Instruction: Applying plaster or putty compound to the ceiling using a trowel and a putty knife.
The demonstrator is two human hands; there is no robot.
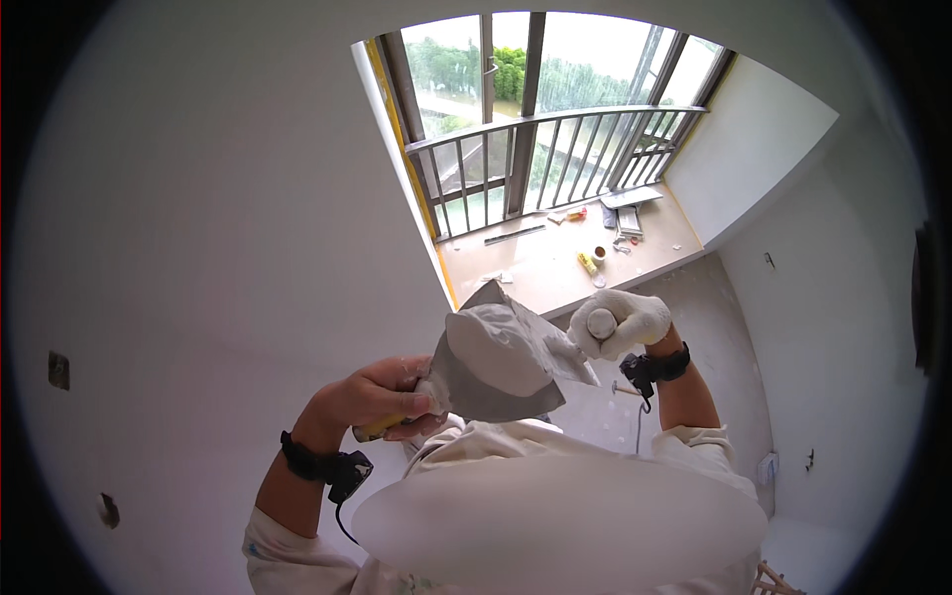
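The bare left hand (389,393), toward 7 o'clock from the middle of the view, is closed around the yellow handle (375,428) of a broad scraper (476,389). That scraper lies near the middle, its grey blade carrying a thick white mound of paste (496,342). At 3 o'clock the gloved right hand (635,319) grips a second scraper (563,355), its round handle end showing; the smeared blade overlaps the first one's edge, though I cannot tell whether they touch. Black straps (349,476) circle both wrists. Toward 1 o'clock stands a window (585,79) with a railing (555,119), above a pale ledge (526,273) bearing a yellow tube (586,263)
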